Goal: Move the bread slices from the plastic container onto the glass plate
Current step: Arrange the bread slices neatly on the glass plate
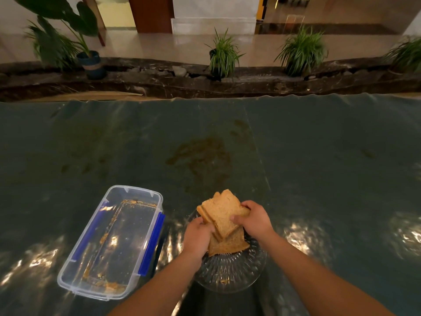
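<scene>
A stack of brown bread slices (pixel 222 215) is held over the ribbed glass plate (pixel 227 272) near the table's front edge. My left hand (pixel 197 238) grips the stack's left side and my right hand (pixel 255 221) grips its right side. One slice (pixel 230 245) lies lower, resting on the plate under the others. To the left stands the clear plastic container (pixel 68 274) with blue clips, holding only crumbs.
The table is covered by a dark shiny sheet (pixel 319 167) with a brownish stain (pixel 200 153) beyond the plate. Behind the table's far edge runs a dark stone ledge with potted plants (pixel 222 55).
</scene>
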The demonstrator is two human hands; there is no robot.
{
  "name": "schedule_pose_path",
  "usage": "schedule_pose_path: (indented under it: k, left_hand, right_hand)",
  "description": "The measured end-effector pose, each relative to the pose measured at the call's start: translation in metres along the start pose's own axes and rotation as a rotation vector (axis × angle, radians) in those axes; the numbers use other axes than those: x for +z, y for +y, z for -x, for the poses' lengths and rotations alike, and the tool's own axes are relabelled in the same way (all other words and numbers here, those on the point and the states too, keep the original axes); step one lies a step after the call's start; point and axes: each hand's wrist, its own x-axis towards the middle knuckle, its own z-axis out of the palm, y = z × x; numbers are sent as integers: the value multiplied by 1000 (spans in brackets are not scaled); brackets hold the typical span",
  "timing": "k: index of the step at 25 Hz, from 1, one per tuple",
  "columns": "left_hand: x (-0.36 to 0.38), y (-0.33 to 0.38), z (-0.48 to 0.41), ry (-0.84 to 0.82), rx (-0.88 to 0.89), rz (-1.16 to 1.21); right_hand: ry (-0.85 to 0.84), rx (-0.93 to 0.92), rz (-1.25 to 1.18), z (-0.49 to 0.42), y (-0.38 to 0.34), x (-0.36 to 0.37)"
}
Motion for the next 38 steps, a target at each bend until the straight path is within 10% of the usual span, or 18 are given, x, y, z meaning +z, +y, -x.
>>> schedule_pose_path:
  k: [23,38]
  left_hand:
    - [-27,-47,24,-114,12,122]
    - [-12,-35,18,92,-15,70]
  right_hand:
    - [28,18,-134,58,26,3]
    - [172,-43,-137,75,20,3]
